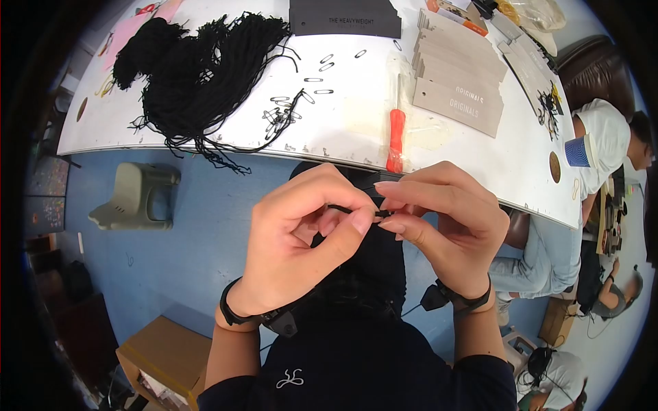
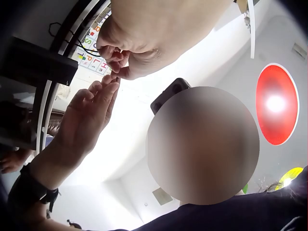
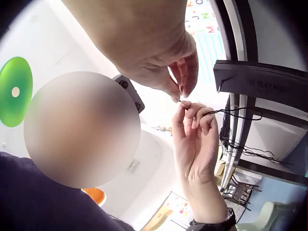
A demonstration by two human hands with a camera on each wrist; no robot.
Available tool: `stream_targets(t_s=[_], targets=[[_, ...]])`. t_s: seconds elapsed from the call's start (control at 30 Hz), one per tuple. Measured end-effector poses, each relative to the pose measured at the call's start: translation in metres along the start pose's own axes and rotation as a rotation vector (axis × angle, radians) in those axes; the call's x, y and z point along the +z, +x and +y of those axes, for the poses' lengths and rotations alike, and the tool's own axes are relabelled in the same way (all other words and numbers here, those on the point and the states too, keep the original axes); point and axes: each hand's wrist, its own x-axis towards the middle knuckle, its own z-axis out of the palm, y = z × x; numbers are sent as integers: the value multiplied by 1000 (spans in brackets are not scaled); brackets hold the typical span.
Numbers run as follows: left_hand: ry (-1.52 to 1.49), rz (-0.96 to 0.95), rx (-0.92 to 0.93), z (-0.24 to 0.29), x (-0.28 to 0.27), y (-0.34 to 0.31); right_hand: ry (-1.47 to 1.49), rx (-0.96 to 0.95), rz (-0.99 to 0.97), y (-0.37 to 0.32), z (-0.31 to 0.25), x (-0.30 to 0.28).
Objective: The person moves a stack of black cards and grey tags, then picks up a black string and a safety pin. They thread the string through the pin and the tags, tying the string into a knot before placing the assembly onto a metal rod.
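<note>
Held up over the lap, my left hand (image 1: 298, 229) pinches a thin black cord (image 1: 338, 207) between thumb and forefinger. My right hand (image 1: 456, 222) meets it fingertip to fingertip, pinching the short dark end of the cord (image 1: 382, 214). In the right wrist view, a loop of the cord (image 3: 233, 111) trails out behind the left hand's fingers. Fingertips hide most of the piece between the hands. Just beyond them, by the table edge, lies a dark block-like stack (image 1: 388, 179).
On the white table (image 1: 356, 103) lie a bundle of black cords (image 1: 192, 82), several safety pins (image 1: 279, 116), a red-handled screwdriver (image 1: 396, 133), black cards (image 1: 346, 20) and grey cards (image 1: 459, 85). Another person (image 1: 603, 130) sits at the right. A small chair (image 1: 140, 195) stands left.
</note>
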Motion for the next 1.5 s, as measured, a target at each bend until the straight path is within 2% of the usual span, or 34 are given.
stream_targets(t_s=[0.53, 0.6, 0.93, 1.03, 1.1, 1.23, 1.3, 1.37, 1.4, 1.43, 1.5], targets=[[53, -55, 5, 5, -1, 2, -56, -28, -48, 2, 0, -5], [85, -16, -56, 9, 1, 2, -47, -22, -44, 3, 0, -5], [193, -29, 4, 11, -7, -1, 2, -2, -137, 7, -5, -2], [169, 28, 102, 8, -11, 1, -17, 8, -155, 16, -10, 3], [183, 80, 253, 5, -16, 3, -36, 10, -168, 24, -13, 8], [263, 202, 284, -2, -26, -2, -94, 109, -248, 51, -14, 13], [233, 457, 178, -5, -30, -4, -153, 135, -306, 67, -6, 15], [228, 486, 185, -9, -38, -6, -552, -189, -165, 78, 8, 17], [221, 496, 163, -10, -40, -8, -595, -181, -247, 82, 11, 17], [215, 506, 141, -10, -42, -9, -598, -183, -247, 85, 14, 19], [272, 496, 118, -12, -46, -9, -738, -356, -199, 89, 21, 24]])
